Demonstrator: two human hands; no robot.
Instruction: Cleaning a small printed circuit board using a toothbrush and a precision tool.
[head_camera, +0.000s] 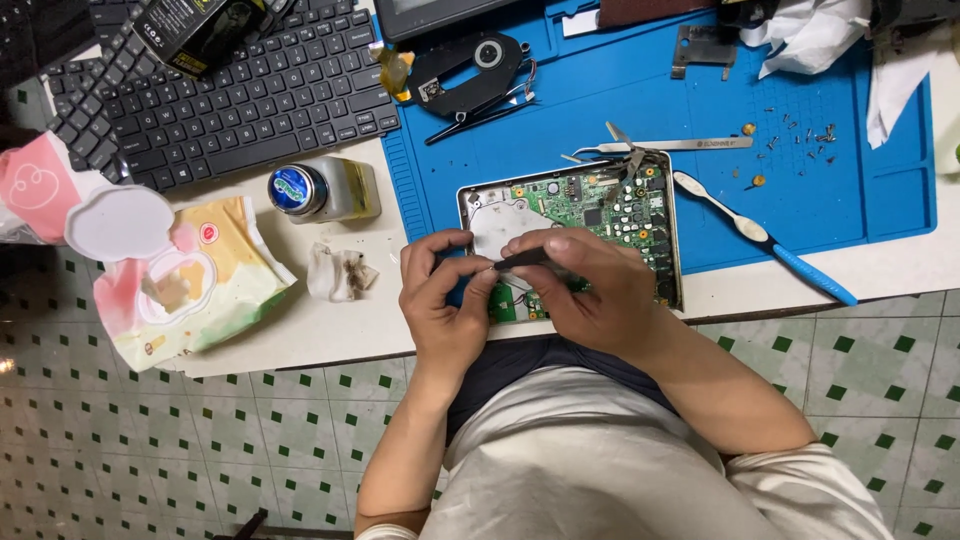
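An opened device with a green circuit board (600, 205) lies in a silver frame on the blue work mat (860, 190) at the table's near edge. My right hand (590, 290) grips a thin dark tool (525, 258) and holds its tip over the board's lower left part. My left hand (445, 295) rests against the frame's left side, with fingertips touching the tool's tip. Both hands hide the lower part of the board.
A blue-and-white toothbrush (765, 240), metal tweezers (680, 146) and loose screws (800, 135) lie on the mat. To the left are a black keyboard (240, 95), a small bottle on its side (325, 190), a dirty wipe (340, 272) and an open wet-wipe pack (190, 285).
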